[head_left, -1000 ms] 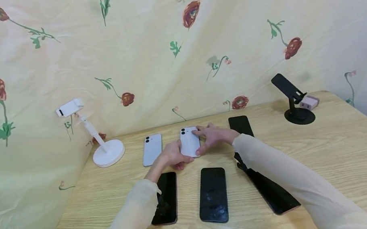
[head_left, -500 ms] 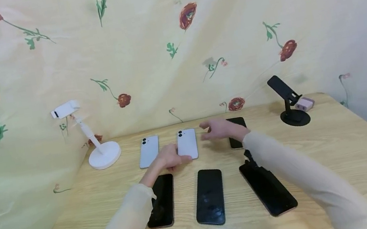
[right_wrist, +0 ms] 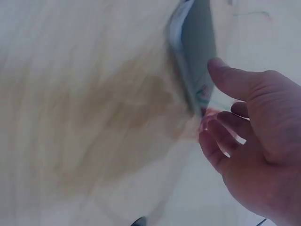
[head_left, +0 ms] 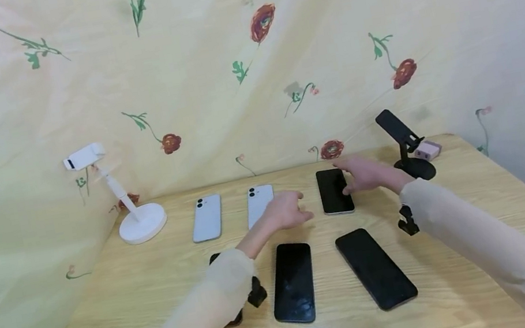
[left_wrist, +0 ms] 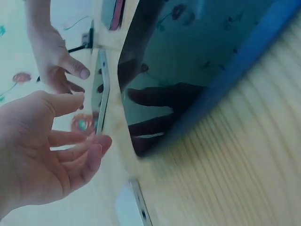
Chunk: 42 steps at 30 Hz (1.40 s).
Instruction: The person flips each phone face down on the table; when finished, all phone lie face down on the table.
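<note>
My right hand [head_left: 363,173] is at the right edge of a smartphone [head_left: 333,191] lying screen up at the back right, thumb and fingers spread around its side. In the right wrist view the thumb tip overlaps this phone's screen [right_wrist: 196,47]. My left hand [head_left: 285,210] hovers between that phone and a white smartphone [head_left: 257,202] lying back side up, whose lower corner it hides. Nothing is in the left hand's loosely bent fingers [left_wrist: 89,162]. Another pale smartphone [head_left: 206,218] lies back side up further left.
In front lie black smartphones, screens up: one [head_left: 293,284] in the middle, one slanted [head_left: 377,269] at right, one [head_left: 237,318] mostly under the left sleeve. A white phone stand [head_left: 143,222] is at back left, a black stand [head_left: 416,167] and a pale charger [head_left: 427,150] at back right.
My left hand has let go of the middle white smartphone and moved right. My right hand left that phone too and moved right to the black-screened one. The view has shifted slightly.
</note>
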### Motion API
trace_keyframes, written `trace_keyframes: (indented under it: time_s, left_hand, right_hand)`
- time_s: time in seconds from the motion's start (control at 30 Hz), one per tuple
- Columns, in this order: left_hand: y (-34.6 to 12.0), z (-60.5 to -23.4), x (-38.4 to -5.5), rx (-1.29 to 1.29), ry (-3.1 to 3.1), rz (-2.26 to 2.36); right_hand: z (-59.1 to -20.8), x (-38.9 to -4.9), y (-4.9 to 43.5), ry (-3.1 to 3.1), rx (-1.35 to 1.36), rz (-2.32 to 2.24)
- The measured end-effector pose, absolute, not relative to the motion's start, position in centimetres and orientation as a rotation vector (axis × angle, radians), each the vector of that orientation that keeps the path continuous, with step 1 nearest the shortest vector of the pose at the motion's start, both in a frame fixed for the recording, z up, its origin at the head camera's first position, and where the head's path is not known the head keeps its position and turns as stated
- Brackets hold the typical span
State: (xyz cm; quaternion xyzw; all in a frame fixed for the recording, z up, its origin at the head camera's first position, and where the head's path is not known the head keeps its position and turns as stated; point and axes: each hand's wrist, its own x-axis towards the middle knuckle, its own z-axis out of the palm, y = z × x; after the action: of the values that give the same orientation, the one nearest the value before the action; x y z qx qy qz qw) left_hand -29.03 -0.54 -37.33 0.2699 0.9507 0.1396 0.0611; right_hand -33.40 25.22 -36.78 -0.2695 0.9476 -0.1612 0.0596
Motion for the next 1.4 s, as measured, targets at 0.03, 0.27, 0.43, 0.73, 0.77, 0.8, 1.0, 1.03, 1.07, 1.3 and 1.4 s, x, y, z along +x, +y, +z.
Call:
trace_keyframes:
  time_s: [0.03,0.27,0.43,0.73,0.77,0.8,1.0,1.03,1.07,1.3,1.4]
  left_hand:
    - [0.1,-37.5,-29.1,0.819,2.863,0.398]
    - [3.0,-38.2,-29.9,0.841,2.857,0.329]
    - [4.5,-38.7,-29.7,0.868,2.803,0.345]
    - [5.6,-39.8,-29.9,0.869,2.794,0.344]
    - [5.7,-39.8,-30.0,0.879,2.794,0.340]
    - [5.7,-39.8,-30.1,0.892,2.795,0.326]
    - [6.0,-40.1,-30.7,0.970,2.823,0.177]
    - [6.1,-40.1,-30.7,0.974,2.829,0.169]
    - [6.1,-40.2,-30.8,0.975,2.836,0.169]
    - [6.2,-40.6,-31.0,0.979,2.850,0.232]
    - [6.1,-40.6,-31.1,0.993,2.851,0.258]
  right_hand:
    - [-37.0,-33.4,25.5,2.850,-0.780,-0.476]
    - [-37.8,-33.9,26.9,2.727,-0.564,-0.500]
    - [-38.3,-34.4,27.9,2.701,-0.542,-0.389]
    - [-38.6,-34.8,27.8,2.641,-0.577,-0.386]
    - [-38.6,-34.9,27.7,2.638,-0.566,-0.383]
    - [-38.6,-34.9,27.7,2.636,-0.551,-0.378]
    - [-38.8,-35.2,28.0,2.624,-0.509,-0.373]
    - [-38.8,-35.2,28.0,2.624,-0.511,-0.373]
    - [-38.9,-35.2,28.0,2.626,-0.514,-0.371]
    - [-39.1,-35.0,28.2,2.645,-0.512,-0.358]
    - [-39.1,-34.9,28.3,2.658,-0.521,-0.370]
